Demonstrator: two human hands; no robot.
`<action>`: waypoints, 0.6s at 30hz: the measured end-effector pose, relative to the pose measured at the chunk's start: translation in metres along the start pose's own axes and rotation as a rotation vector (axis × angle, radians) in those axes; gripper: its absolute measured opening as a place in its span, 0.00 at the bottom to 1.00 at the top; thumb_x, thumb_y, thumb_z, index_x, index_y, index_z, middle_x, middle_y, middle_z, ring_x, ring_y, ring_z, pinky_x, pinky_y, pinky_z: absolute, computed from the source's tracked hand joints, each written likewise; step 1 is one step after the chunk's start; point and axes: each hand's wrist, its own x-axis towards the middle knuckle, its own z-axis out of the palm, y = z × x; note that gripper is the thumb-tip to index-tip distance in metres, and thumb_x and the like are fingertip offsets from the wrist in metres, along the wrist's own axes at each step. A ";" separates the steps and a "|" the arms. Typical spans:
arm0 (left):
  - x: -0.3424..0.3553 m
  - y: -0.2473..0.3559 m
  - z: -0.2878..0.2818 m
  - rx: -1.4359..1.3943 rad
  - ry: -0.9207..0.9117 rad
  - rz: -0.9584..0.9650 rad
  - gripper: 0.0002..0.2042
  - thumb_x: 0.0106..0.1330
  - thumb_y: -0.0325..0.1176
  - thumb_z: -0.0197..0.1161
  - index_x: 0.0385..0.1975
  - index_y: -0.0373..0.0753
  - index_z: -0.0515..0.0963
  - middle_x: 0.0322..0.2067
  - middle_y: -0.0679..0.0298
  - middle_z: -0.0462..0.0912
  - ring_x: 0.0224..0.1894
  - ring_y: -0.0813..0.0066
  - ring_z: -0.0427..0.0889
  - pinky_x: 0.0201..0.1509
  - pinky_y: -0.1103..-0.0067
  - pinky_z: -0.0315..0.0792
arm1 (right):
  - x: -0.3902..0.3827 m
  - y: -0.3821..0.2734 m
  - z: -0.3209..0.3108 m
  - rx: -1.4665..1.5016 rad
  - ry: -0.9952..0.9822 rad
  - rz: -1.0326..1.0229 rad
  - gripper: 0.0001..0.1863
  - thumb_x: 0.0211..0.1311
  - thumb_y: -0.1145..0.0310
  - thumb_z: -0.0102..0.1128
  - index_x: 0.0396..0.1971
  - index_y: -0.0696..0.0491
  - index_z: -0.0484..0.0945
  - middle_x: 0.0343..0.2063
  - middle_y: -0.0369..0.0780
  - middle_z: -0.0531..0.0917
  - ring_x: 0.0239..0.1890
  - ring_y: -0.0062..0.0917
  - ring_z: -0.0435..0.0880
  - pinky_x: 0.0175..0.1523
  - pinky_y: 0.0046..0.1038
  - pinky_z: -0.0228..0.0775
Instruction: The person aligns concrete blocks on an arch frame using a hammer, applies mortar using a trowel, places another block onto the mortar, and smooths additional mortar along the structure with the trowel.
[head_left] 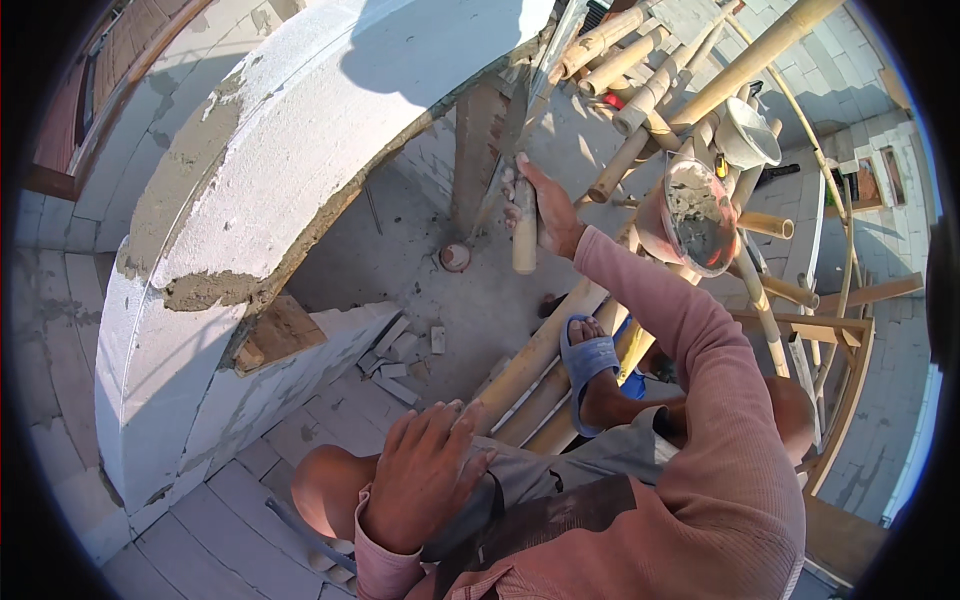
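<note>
Tool handle [525, 243] gripped in right hand [552, 207], left hand [424, 474] near left knee [322, 484]

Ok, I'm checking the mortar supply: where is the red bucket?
In the head view, the red bucket sits right of centre among the bamboo poles, just below the white bucket and to the right of the right hand.

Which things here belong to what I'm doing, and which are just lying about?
Likely in use:
wooden-handled tool, in the right hand
reddish bucket with grey mortar
white curved wall, partly mortared

Seemingly just lying about:
block offcuts on the floor
small round object
</note>
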 end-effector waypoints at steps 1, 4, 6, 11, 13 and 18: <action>0.001 0.001 0.001 0.010 -0.023 0.020 0.28 0.65 0.41 0.65 0.62 0.37 0.69 0.52 0.52 0.78 0.54 0.53 0.77 0.60 0.63 0.68 | 0.013 0.002 0.001 0.125 -0.022 -0.027 0.19 0.71 0.44 0.53 0.33 0.46 0.71 0.23 0.31 0.72 0.16 0.19 0.67 0.25 0.27 0.64; 0.001 -0.002 0.004 0.007 -0.077 -0.020 0.27 0.64 0.40 0.65 0.61 0.36 0.71 0.51 0.52 0.79 0.52 0.52 0.77 0.58 0.63 0.69 | 0.055 -0.004 0.004 0.310 -0.043 -0.109 0.20 0.71 0.44 0.52 0.31 0.46 0.71 0.22 0.31 0.70 0.17 0.20 0.66 0.25 0.27 0.61; -0.006 -0.006 0.008 0.006 -0.114 -0.154 0.26 0.63 0.39 0.65 0.60 0.35 0.72 0.50 0.51 0.79 0.51 0.52 0.78 0.56 0.64 0.69 | 0.075 -0.006 0.009 0.342 -0.100 -0.180 0.19 0.71 0.45 0.51 0.32 0.47 0.69 0.22 0.32 0.70 0.16 0.20 0.65 0.25 0.27 0.61; -0.012 -0.004 0.012 0.046 -0.112 -0.189 0.26 0.63 0.38 0.66 0.60 0.35 0.72 0.50 0.52 0.80 0.51 0.52 0.78 0.55 0.64 0.70 | 0.065 -0.005 0.024 0.194 0.068 -0.160 0.19 0.71 0.46 0.51 0.30 0.46 0.68 0.20 0.32 0.71 0.13 0.18 0.66 0.22 0.27 0.63; -0.013 -0.002 0.011 0.031 -0.111 -0.197 0.26 0.63 0.38 0.66 0.60 0.35 0.72 0.50 0.52 0.79 0.51 0.52 0.78 0.55 0.64 0.70 | 0.055 -0.002 0.036 0.120 0.109 -0.170 0.19 0.71 0.46 0.52 0.30 0.47 0.67 0.20 0.32 0.71 0.13 0.18 0.67 0.21 0.27 0.64; -0.018 -0.002 0.011 0.032 -0.091 -0.178 0.26 0.63 0.37 0.66 0.61 0.36 0.71 0.52 0.53 0.79 0.51 0.52 0.78 0.56 0.64 0.70 | 0.035 0.024 0.070 0.048 0.090 -0.121 0.20 0.71 0.47 0.50 0.32 0.51 0.67 0.23 0.35 0.71 0.14 0.20 0.68 0.21 0.28 0.66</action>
